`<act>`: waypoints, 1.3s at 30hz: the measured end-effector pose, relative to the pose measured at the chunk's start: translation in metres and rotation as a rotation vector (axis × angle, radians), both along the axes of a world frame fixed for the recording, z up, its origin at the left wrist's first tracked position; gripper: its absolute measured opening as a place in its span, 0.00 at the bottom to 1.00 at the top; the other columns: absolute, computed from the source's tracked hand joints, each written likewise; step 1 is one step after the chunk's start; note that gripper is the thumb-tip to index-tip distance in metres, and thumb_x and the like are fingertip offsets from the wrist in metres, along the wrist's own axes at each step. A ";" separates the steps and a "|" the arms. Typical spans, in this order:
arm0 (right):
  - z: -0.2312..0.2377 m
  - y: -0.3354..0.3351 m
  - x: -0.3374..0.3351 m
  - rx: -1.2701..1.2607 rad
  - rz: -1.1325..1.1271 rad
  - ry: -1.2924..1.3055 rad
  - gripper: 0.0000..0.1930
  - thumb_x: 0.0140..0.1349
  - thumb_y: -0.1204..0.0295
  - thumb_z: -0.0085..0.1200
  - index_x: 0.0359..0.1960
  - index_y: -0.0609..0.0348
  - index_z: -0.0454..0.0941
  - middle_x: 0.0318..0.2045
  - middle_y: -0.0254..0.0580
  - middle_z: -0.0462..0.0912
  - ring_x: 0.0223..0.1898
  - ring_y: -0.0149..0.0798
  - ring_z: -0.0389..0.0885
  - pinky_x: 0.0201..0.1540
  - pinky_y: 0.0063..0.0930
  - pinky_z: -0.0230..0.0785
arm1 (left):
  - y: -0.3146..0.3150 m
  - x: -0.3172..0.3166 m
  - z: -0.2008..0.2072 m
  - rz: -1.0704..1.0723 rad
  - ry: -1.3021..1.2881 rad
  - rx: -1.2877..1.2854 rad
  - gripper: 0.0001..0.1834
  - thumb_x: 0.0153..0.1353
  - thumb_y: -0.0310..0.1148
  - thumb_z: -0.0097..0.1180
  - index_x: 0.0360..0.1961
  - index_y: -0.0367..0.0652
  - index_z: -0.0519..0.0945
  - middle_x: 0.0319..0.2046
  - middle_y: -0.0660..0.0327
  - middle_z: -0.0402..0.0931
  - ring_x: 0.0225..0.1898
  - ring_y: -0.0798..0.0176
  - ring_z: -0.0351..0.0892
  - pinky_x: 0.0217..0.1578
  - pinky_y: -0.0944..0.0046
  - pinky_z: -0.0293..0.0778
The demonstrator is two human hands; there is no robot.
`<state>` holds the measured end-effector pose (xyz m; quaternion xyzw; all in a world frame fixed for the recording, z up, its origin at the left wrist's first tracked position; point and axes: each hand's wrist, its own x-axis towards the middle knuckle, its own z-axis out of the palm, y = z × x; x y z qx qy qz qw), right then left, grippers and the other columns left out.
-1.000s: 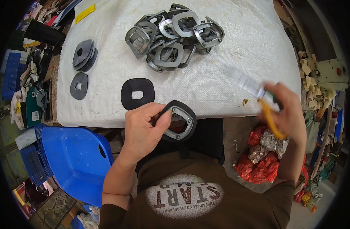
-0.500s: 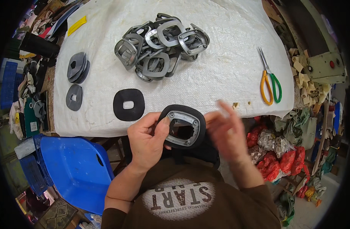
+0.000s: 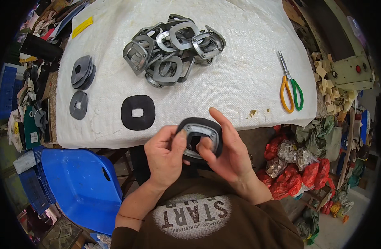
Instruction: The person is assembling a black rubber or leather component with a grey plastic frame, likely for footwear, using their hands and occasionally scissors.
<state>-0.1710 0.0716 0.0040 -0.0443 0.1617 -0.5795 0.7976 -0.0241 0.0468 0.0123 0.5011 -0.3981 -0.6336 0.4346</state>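
Note:
Over the near table edge, a grey metal frame with screw-like studs sits against a black soft ring pad. My left hand grips its left side, thumb on the metal and fingers behind. My right hand holds the right side, its thumb bent over the central opening and its index finger stretched up past the rim. Part of the opening is hidden by that thumb. A flat black ring pad with a small square hole lies on the table to the left. Farther back is a heap of grey metal frames.
White woven sheeting covers the table. Scissors with orange and green handles lie at right. Grey pads are stacked at left, near a yellow strip. A blue plastic chair stands at left; red bags are below right.
My right hand has come in from the right and taken hold of the padded frame, its thumb now over the opening. My left hand keeps its grip, and the frame has tilted.

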 end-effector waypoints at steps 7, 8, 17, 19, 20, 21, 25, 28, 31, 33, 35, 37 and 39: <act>0.004 -0.010 -0.015 -0.014 -0.044 0.587 0.29 0.59 0.65 0.49 0.60 0.62 0.54 0.50 0.51 0.68 0.52 0.41 0.68 0.54 0.35 0.61 | -0.002 0.003 0.001 -0.017 -0.036 -0.085 0.08 0.61 0.29 0.50 0.32 0.34 0.74 0.18 0.67 0.71 0.17 0.79 0.68 0.15 0.78 0.66; 0.007 -0.010 -0.016 -0.011 -0.048 0.588 0.29 0.59 0.65 0.49 0.60 0.62 0.54 0.50 0.51 0.68 0.52 0.41 0.68 0.54 0.35 0.61 | -0.001 0.002 0.000 -0.009 -0.123 -0.126 0.07 0.59 0.28 0.51 0.31 0.34 0.75 0.18 0.66 0.71 0.17 0.78 0.68 0.16 0.77 0.66; 0.008 -0.014 -0.007 -0.512 -0.121 1.601 0.21 0.47 0.82 0.58 0.45 0.68 0.69 0.35 0.42 0.76 0.36 0.31 0.76 0.38 0.21 0.69 | 0.004 -0.002 -0.006 0.008 -0.453 -0.491 0.04 0.51 0.22 0.56 0.29 0.34 0.76 0.16 0.60 0.73 0.16 0.72 0.71 0.19 0.72 0.68; 0.006 -0.010 -0.007 -0.462 -0.146 1.564 0.20 0.47 0.83 0.58 0.44 0.68 0.70 0.35 0.42 0.76 0.35 0.29 0.76 0.37 0.19 0.69 | 0.006 -0.001 -0.006 0.011 -0.429 -0.463 0.04 0.52 0.22 0.56 0.29 0.34 0.76 0.16 0.60 0.73 0.16 0.72 0.72 0.19 0.72 0.68; 0.006 -0.009 -0.007 -0.446 -0.165 1.573 0.20 0.47 0.83 0.58 0.44 0.68 0.70 0.34 0.41 0.77 0.34 0.28 0.77 0.36 0.18 0.70 | 0.006 -0.001 -0.007 0.006 -0.421 -0.443 0.03 0.52 0.22 0.55 0.29 0.34 0.76 0.16 0.61 0.73 0.16 0.72 0.72 0.19 0.72 0.68; 0.007 -0.009 -0.007 -0.430 -0.184 1.582 0.19 0.47 0.83 0.59 0.43 0.68 0.70 0.32 0.40 0.77 0.33 0.27 0.77 0.35 0.18 0.70 | 0.007 -0.001 -0.007 0.001 -0.412 -0.423 0.03 0.53 0.22 0.55 0.29 0.34 0.76 0.16 0.61 0.74 0.16 0.73 0.72 0.19 0.73 0.68; 0.012 -0.007 -0.008 -0.383 -0.147 1.602 0.19 0.47 0.83 0.59 0.43 0.68 0.70 0.31 0.40 0.78 0.32 0.27 0.78 0.35 0.18 0.71 | 0.008 -0.002 -0.005 0.008 -0.351 -0.358 0.03 0.54 0.23 0.54 0.29 0.34 0.75 0.16 0.63 0.74 0.16 0.75 0.71 0.18 0.74 0.67; 0.008 -0.005 -0.008 -0.361 -0.167 1.534 0.19 0.48 0.83 0.59 0.43 0.68 0.70 0.31 0.41 0.79 0.32 0.28 0.78 0.35 0.18 0.71 | 0.008 -0.003 -0.005 0.010 -0.342 -0.362 0.03 0.55 0.23 0.54 0.30 0.34 0.75 0.16 0.64 0.73 0.16 0.76 0.70 0.17 0.75 0.66; 0.007 -0.005 -0.007 -0.336 -0.174 1.503 0.18 0.49 0.84 0.58 0.43 0.69 0.70 0.32 0.42 0.79 0.34 0.28 0.79 0.35 0.18 0.71 | 0.008 -0.003 -0.006 0.014 -0.343 -0.379 0.03 0.55 0.23 0.53 0.30 0.33 0.75 0.16 0.63 0.73 0.15 0.77 0.69 0.17 0.75 0.66; 0.007 -0.007 -0.008 -0.387 -0.205 1.458 0.18 0.49 0.84 0.58 0.43 0.69 0.70 0.32 0.42 0.79 0.33 0.29 0.78 0.35 0.19 0.71 | 0.007 0.000 -0.006 -0.090 -0.348 -0.400 0.06 0.61 0.26 0.47 0.35 0.32 0.73 0.23 0.62 0.75 0.20 0.79 0.70 0.15 0.79 0.67; 0.008 -0.009 -0.008 -0.403 -0.194 1.455 0.18 0.49 0.84 0.58 0.43 0.69 0.70 0.32 0.42 0.79 0.33 0.29 0.78 0.35 0.19 0.72 | 0.006 -0.002 -0.001 -0.086 -0.304 -0.305 0.07 0.61 0.26 0.47 0.37 0.32 0.73 0.24 0.62 0.75 0.21 0.79 0.70 0.16 0.80 0.67; 0.008 -0.010 -0.008 -0.419 -0.182 1.452 0.17 0.50 0.84 0.58 0.43 0.69 0.70 0.33 0.43 0.79 0.33 0.29 0.78 0.34 0.19 0.72 | 0.005 -0.004 0.000 -0.081 -0.261 -0.211 0.08 0.62 0.27 0.46 0.39 0.33 0.72 0.24 0.63 0.75 0.21 0.79 0.71 0.16 0.80 0.66; 0.005 -0.011 -0.006 -0.541 -0.251 1.565 0.17 0.51 0.83 0.58 0.43 0.70 0.69 0.32 0.43 0.78 0.32 0.29 0.78 0.33 0.19 0.72 | 0.005 -0.006 -0.001 -0.043 -0.216 -0.294 0.10 0.63 0.29 0.45 0.41 0.32 0.71 0.25 0.63 0.75 0.22 0.79 0.71 0.17 0.80 0.67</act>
